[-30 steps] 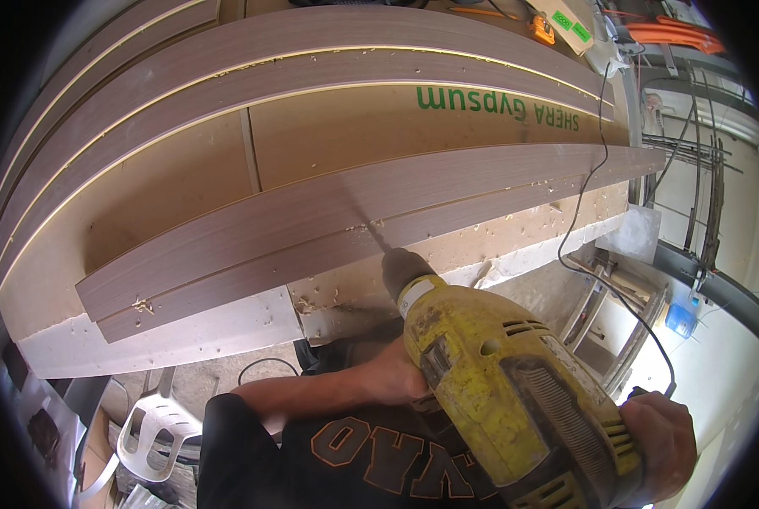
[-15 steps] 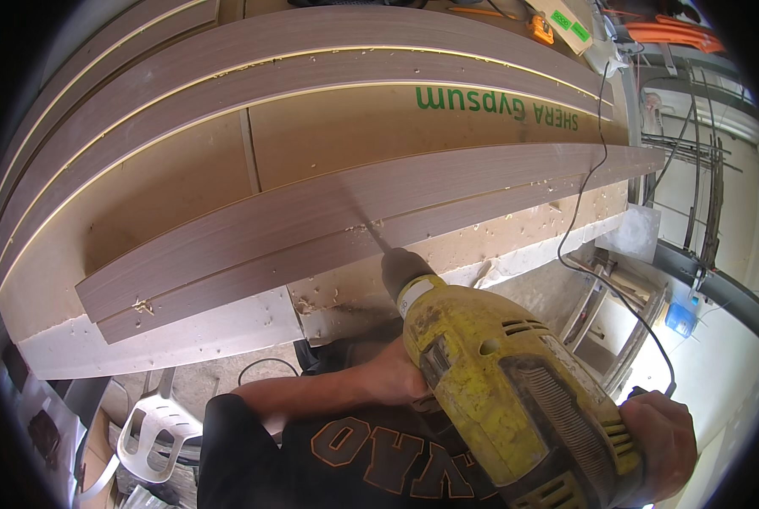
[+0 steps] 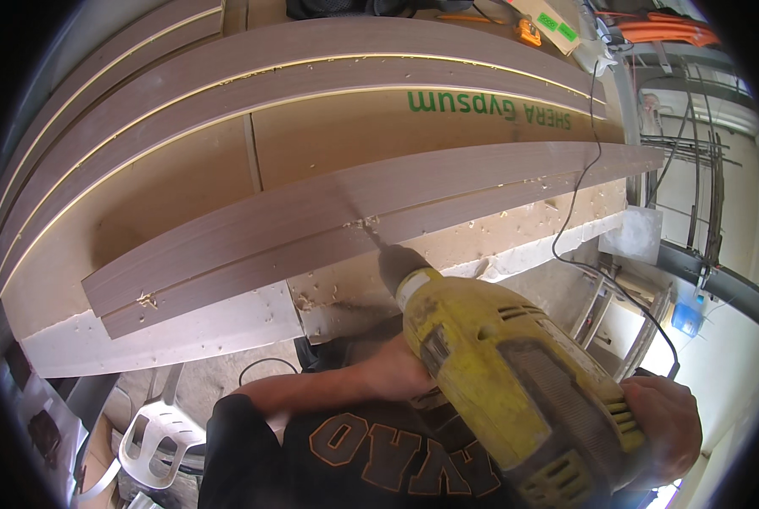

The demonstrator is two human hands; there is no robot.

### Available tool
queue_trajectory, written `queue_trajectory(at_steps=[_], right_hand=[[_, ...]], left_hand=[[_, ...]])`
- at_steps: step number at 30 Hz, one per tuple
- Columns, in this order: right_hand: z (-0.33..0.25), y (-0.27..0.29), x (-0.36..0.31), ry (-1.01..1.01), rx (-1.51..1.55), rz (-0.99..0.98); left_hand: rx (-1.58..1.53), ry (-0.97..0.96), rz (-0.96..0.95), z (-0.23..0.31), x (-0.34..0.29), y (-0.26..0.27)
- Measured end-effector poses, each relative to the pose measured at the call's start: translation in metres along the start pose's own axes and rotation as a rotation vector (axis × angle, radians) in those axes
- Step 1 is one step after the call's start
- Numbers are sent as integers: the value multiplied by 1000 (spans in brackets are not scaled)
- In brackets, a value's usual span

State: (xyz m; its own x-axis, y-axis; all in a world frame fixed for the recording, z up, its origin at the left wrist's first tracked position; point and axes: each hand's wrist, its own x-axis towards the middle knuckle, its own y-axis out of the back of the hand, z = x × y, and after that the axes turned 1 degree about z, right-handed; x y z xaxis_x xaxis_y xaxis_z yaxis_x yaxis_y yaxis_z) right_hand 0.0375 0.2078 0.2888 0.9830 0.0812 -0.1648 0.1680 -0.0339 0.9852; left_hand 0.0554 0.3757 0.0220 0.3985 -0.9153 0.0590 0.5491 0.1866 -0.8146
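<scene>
A yellow corded power drill (image 3: 490,365) slants across the lower right, its black chuck toward the work. The drill bit (image 3: 373,235) meets the groove of a brown wood-grain plank (image 3: 252,227), with curled shavings gathered around the contact point. My right hand (image 3: 663,424) wraps the rear grip of the drill. My left hand (image 3: 396,371) holds the drill's side near the front; its fingertips are hidden behind the body. More shavings (image 3: 147,299) lie at the plank's left end.
Several similar planks (image 3: 311,38) lie at the back on board sheets (image 3: 184,157). The black power cord (image 3: 576,199) crosses the plank's right part. A white plastic chair (image 3: 163,433) stands at lower left, a ladder (image 3: 646,327) at right. An orange tool (image 3: 528,32) sits at the far edge.
The drill has tipped slightly, and its bit shows shorter above the plank. More shavings have piled up around it. Both hands keep their hold.
</scene>
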Motion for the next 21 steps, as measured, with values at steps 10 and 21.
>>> queue_trajectory(at_steps=[10, 21], right_hand=[[25, 12, -81, -2, 236, -9], [29, -2, -106, -14, 344, 89]], left_hand=[[-443, 326, -111, 15, 2, -32], [-408, 336, -44, 7, 1, -43]])
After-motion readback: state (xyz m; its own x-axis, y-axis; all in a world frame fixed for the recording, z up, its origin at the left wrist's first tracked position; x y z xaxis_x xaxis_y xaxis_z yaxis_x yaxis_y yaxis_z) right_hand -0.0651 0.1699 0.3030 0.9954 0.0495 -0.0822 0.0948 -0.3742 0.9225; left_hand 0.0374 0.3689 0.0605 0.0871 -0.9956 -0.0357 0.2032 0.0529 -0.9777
